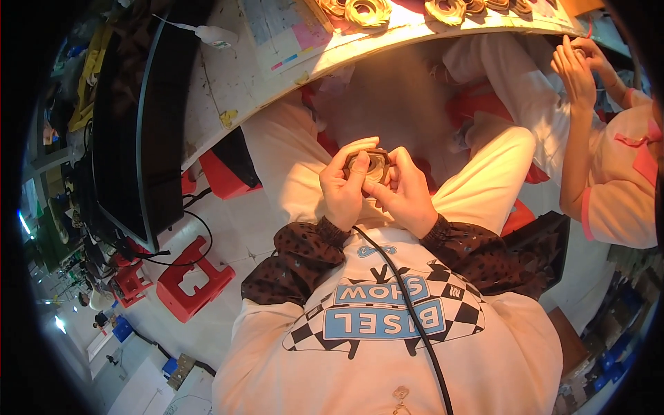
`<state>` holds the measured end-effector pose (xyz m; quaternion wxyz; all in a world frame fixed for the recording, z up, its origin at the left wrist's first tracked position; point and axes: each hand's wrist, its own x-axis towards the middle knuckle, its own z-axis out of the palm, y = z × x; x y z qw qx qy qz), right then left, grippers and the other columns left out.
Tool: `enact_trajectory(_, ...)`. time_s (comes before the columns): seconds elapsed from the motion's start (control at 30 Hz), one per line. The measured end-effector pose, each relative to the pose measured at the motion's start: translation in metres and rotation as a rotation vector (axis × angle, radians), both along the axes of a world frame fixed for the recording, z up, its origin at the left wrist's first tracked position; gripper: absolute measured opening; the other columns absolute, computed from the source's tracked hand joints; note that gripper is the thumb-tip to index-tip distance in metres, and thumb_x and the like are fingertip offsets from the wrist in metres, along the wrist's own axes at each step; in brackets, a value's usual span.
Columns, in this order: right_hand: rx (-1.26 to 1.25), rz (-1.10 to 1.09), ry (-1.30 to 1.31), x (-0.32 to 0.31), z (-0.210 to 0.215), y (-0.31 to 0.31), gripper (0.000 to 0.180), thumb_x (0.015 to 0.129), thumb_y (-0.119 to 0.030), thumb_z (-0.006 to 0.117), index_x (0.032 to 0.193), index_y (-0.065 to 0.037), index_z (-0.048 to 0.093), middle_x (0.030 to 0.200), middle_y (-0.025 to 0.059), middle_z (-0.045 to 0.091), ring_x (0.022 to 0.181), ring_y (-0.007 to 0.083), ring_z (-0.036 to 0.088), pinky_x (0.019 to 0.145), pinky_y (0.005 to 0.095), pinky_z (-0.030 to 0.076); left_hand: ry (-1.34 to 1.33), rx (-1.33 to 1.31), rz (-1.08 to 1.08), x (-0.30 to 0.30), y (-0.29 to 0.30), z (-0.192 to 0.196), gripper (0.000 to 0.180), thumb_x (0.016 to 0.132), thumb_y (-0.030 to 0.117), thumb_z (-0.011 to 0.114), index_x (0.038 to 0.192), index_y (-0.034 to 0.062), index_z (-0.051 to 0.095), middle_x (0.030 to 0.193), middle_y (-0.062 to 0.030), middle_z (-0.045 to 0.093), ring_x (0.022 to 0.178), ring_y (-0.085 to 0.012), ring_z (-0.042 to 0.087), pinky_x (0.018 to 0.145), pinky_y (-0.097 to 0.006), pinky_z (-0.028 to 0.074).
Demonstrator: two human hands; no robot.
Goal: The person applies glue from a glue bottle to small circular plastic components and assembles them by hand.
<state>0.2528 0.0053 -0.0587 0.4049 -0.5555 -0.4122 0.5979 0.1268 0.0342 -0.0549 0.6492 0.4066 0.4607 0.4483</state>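
Above my lap I hold a brownish-gold, many-sided ring-like piece (376, 166) with a round recess in its middle. My left hand (341, 185) grips its left side, the thumb lying across its face. On the right and lower edge, the fingers and thumb of my right hand (408, 195) are closed. My fingers cover part of the rim, and what the piece is made of I cannot make out. Similar ring-like pieces (368, 12) lie under bright warm light on the table (277, 90) ahead.
A large black screen (155, 131) stands at the left of the table. Red stools (196, 280) are on the floor to the left. A black cable (415, 325) runs down my shirt. At the right, a co-worker's hands (576, 69) are raised near the table edge.
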Motion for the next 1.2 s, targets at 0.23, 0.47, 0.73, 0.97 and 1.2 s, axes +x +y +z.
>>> enact_trajectory(0.23, -0.045, -0.091, -0.016, -0.007, 0.001, -0.002, 0.032, 0.077, -0.004, 0.071, 0.097, 0.0, 0.046, 0.07, 0.0041, 0.057, 0.057, 0.0052, 0.052, 0.05, 0.0218, 0.043, 0.082, 0.127, -0.006, 0.0, -0.002, -0.006, 0.016, 0.096, 0.01, 0.049, 0.103, -0.0006, 0.06, 0.099, -0.0061, 0.064, 0.088, -0.0102, 0.059, 0.079, -0.023, 0.048)
enact_trajectory(0.47, -0.084, 0.013, 0.1, 0.0, 0.011, 0.004, 0.023, 0.086, 0.0, 0.062, 0.096, 0.0, 0.042, 0.077, 0.0073, 0.06, 0.065, 0.0087, 0.062, 0.052, 0.0219, 0.052, -0.038, -0.012, -0.02, -0.002, -0.002, 0.001, 0.015, 0.096, 0.009, 0.049, 0.101, 0.0, 0.06, 0.098, -0.005, 0.063, 0.086, -0.0097, 0.059, 0.078, -0.023, 0.048)
enact_trajectory(0.73, 0.07, -0.056, -0.039, -0.011, -0.009, 0.002, 0.021, 0.082, -0.003, 0.064, 0.091, 0.003, 0.045, 0.065, 0.0089, 0.061, 0.055, 0.0106, 0.062, 0.047, 0.0252, 0.048, 0.076, 0.09, 0.073, -0.001, -0.006, -0.017, 0.015, 0.095, 0.01, 0.052, 0.101, -0.0005, 0.061, 0.098, -0.0059, 0.063, 0.088, -0.011, 0.058, 0.081, -0.024, 0.047)
enact_trajectory(0.97, -0.033, 0.049, -0.181, -0.01, -0.005, 0.018, 0.03, 0.078, -0.011, 0.07, 0.083, 0.002, 0.044, 0.068, 0.0147, 0.062, 0.055, 0.0165, 0.063, 0.046, 0.0287, 0.049, 0.127, 0.058, 0.045, -0.003, -0.009, -0.012, 0.016, 0.096, 0.01, 0.05, 0.103, -0.0009, 0.06, 0.1, -0.0064, 0.063, 0.089, -0.0103, 0.06, 0.081, -0.024, 0.049)
enact_trajectory(1.2, 0.096, -0.025, -0.37, -0.025, -0.012, 0.017, 0.032, 0.076, -0.019, 0.069, 0.085, 0.003, 0.048, 0.075, 0.0237, 0.063, 0.069, 0.0375, 0.065, 0.06, 0.0395, 0.051, 0.084, -0.033, 0.102, -0.004, -0.01, -0.014, 0.016, 0.095, 0.007, 0.049, 0.103, -0.0013, 0.06, 0.1, -0.0062, 0.063, 0.089, -0.0101, 0.059, 0.081, -0.024, 0.048)
